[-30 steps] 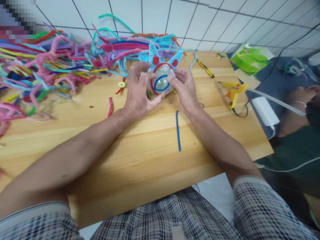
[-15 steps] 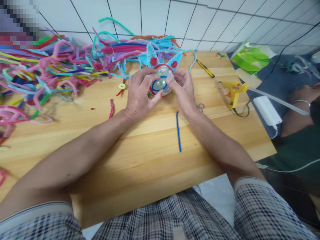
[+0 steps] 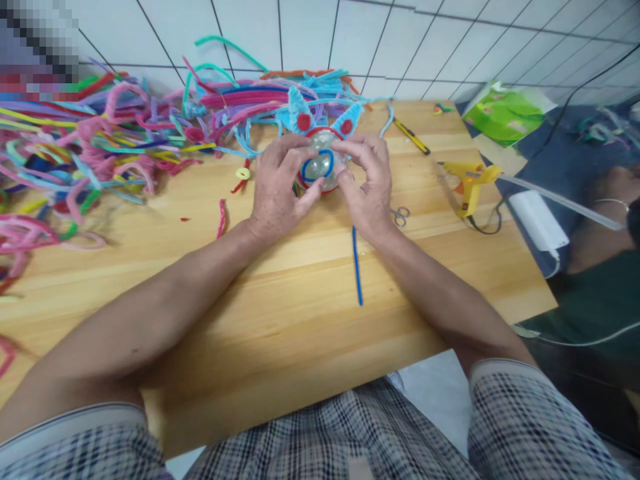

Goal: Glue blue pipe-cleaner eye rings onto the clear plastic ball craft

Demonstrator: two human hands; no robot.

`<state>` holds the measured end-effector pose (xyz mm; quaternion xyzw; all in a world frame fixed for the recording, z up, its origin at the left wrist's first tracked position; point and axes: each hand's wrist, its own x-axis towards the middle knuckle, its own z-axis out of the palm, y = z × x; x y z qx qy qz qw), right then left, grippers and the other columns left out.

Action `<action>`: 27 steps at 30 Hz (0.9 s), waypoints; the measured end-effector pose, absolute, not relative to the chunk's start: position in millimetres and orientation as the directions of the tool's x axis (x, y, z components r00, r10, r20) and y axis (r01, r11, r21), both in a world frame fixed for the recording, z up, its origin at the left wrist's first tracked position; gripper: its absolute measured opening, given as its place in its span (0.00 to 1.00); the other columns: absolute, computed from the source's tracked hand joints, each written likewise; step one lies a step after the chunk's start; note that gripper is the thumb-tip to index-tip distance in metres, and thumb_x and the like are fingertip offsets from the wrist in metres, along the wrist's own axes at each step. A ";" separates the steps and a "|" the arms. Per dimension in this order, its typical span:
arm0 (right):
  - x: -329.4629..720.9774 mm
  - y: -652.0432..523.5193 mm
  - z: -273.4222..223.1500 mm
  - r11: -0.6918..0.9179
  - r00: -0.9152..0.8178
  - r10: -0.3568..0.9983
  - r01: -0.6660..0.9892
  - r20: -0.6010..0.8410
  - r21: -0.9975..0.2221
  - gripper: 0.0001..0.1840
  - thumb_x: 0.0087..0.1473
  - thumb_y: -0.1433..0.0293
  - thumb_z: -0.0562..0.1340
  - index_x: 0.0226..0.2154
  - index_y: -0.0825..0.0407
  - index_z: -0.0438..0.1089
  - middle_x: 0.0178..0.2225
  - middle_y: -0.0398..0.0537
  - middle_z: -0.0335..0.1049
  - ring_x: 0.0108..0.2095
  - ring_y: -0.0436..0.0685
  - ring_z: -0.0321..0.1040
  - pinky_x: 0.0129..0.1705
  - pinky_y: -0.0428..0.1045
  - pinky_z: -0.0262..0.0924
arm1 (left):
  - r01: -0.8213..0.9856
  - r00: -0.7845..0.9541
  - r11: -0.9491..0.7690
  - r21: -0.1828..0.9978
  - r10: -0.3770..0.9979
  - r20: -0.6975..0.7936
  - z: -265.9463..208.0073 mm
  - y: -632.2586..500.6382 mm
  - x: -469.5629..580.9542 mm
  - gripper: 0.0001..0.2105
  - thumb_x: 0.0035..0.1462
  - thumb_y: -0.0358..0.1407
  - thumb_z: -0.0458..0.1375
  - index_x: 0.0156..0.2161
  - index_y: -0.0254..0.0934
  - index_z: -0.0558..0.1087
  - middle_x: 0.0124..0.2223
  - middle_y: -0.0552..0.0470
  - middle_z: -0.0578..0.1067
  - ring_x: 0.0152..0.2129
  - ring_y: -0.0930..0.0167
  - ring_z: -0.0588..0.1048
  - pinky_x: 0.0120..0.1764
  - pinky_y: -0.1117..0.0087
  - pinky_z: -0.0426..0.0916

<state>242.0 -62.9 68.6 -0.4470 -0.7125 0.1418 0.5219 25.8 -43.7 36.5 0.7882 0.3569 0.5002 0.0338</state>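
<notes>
Between my hands is a clear round ball [image 3: 323,139] with a red pipe-cleaner rim. A blue pipe-cleaner loop [image 3: 332,162] lies against its front. My left hand [image 3: 283,183] grips the ball's left side, thumb and fingers by the loop. My right hand [image 3: 367,183] curls round the right side, with its thumb and fingertips on the ball near the loop. Two light blue fuzzy ears [image 3: 297,103] with red dots stand up at its far side. A straight blue pipe cleaner [image 3: 357,267] rests on the table nearer to me.
A heap of coloured pipe cleaners [image 3: 115,140] covers the left and back of the wooden table [image 3: 280,320]. To the right are a yellow utility knife [image 3: 411,136], scissors [image 3: 401,216] and a yellow glue gun [image 3: 469,183] with its cord. Another person's arm [image 3: 597,220] shows at far right.
My right hand has shifted slightly and its fingers have bent over the ball, with the thumb lower. The blue loop looks narrower and a little tilted. My left hand has barely moved.
</notes>
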 end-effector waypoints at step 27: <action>253.6 -52.3 66.1 0.515 -0.176 0.848 0.495 0.500 -0.700 0.17 0.71 0.48 0.68 0.60 0.27 0.80 0.66 0.46 0.77 0.72 0.72 0.68 0.82 0.76 0.62 | 0.563 0.241 -0.731 0.385 0.591 0.770 35.9 -46.6 28.0 0.17 0.76 0.50 0.61 0.65 0.55 0.74 0.68 0.44 0.81 0.65 0.46 0.79 0.66 0.30 0.76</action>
